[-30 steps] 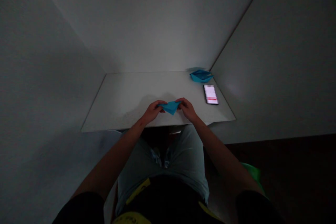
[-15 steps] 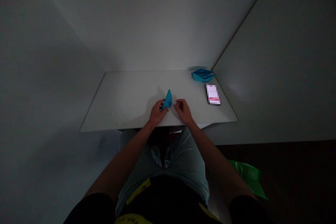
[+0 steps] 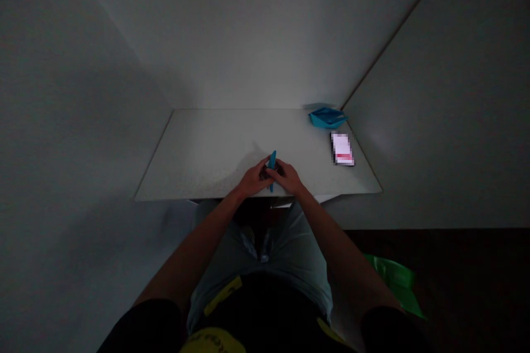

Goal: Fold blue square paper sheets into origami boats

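A: Wide white table (image 3: 199, 160), and at its near edge the left hand (image 3: 253, 180) and right hand (image 3: 291, 177) meet, fingers of both pinched narrow on the folded blue paper (image 3: 272, 162), which stands edge-up between them.

B: It's dim, though. Pinch off-line and I'd say that crease goes crooked, or the thin paper tears.

Left hand (image 3: 253, 179): pinching the folded blue paper piece (image 3: 272, 164), held edge-on.
Right hand (image 3: 289, 176): gripping the same piece.
White table (image 3: 207, 154): blue paper boat (image 3: 327, 117) beside a lit phone (image 3: 342, 149).
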### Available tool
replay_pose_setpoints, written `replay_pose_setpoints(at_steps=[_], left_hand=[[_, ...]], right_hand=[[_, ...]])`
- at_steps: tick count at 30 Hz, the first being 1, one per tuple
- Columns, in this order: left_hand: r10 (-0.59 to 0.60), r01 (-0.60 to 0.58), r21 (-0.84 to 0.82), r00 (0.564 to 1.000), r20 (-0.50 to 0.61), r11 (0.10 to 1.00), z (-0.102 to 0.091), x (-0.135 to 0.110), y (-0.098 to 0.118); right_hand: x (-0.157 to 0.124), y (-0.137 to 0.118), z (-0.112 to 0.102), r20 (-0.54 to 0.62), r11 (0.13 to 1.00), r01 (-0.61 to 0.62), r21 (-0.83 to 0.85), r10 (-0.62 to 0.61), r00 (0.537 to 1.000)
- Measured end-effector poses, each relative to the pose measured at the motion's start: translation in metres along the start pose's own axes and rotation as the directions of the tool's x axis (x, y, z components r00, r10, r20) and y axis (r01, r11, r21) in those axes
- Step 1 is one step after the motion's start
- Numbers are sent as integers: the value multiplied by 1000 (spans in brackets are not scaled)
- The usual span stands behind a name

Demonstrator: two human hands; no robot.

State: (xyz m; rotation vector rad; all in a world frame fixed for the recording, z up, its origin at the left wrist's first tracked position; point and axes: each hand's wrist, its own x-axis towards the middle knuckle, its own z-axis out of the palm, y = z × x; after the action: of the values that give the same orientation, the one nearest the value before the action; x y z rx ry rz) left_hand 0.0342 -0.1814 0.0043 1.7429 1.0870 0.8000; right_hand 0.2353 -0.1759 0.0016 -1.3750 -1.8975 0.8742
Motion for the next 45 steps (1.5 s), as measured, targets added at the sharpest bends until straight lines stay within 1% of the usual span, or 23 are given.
replay_pose_setpoints(at_steps=[4,9,14,18,23,26,28,30,32,37,40,42,45], left_hand=[[17,-17,-13,1000,12,1000,-3,1,0],[46,-44,-35,998,49,998,-8,4,0],[41,-37,-78,998,52,996,-11,6,-1],[40,-38,-87,999,27,995,-12,6,-1],[57,-56,-60,998,7,997,-9,5,-5],[87,-89,-34,995,-49,995,-4,6,-7],[109,-109,9,989,-103,994,0,7,-7],[128,-122,55,984,-126,991,1,8,-5],[140,-129,95,984,-113,987,2,9,-3],[149,-144,149,988,-29,978,-2,11,4],[149,-148,172,989,2,974,-3,12,5],[150,-150,184,989,13,971,-3,13,4],[134,-133,172,991,2,976,-3,13,-1]], right_hand=[[0,0,-3,21,999,13,-32,-12,1000],[0,3,-3,26,1000,24,13,-24,999],[-1,3,-4,15,999,15,47,-16,1000],[-2,0,-5,-8,998,-4,70,4,1000],[-3,-3,-4,-30,996,-29,82,32,999],[-2,-3,-3,-37,994,-45,101,49,998],[-2,-4,-1,-48,992,-46,119,52,998],[-2,-4,0,-62,992,-39,124,47,997],[-2,-3,1,-75,993,-29,113,37,997],[-1,3,4,-127,994,20,112,-6,992],[0,7,5,-130,993,38,116,-23,991],[0,9,5,-124,993,34,117,-19,992],[1,10,5,-118,990,38,133,-22,993]])
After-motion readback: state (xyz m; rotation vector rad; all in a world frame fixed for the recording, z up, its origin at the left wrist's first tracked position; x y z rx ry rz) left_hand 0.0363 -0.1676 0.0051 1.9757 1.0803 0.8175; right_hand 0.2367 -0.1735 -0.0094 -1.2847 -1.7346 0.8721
